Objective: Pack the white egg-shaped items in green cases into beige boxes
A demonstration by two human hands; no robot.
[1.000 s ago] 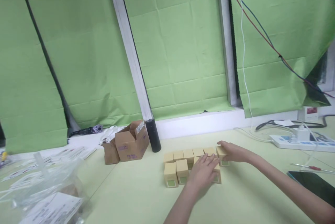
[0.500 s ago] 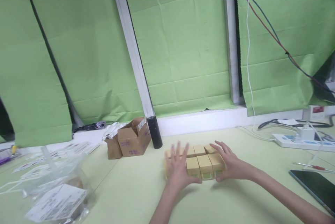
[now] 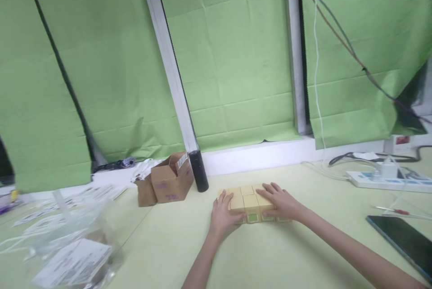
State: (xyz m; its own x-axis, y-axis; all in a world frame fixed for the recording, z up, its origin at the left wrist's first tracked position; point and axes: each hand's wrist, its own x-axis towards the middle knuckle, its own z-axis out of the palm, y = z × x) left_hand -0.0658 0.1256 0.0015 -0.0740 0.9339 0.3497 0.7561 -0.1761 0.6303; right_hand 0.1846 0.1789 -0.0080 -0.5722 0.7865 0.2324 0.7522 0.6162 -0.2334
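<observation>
Several small tan boxes with green labels stand packed together in two rows on the pale green table. My left hand presses against the left end of the block, fingers curled round the end box. My right hand lies over the right end, fingers stretched across the box tops. The boxes under both hands are partly hidden.
A black cylinder and open brown cartons stand behind the boxes to the left. Clear plastic bags with papers lie at the left. A power strip with cables, a screwdriver and a dark tablet are at the right.
Both hands have closed in on the two ends of the group, and the boxes now sit tighter together. Half a second ago the fingers were spread apart.
</observation>
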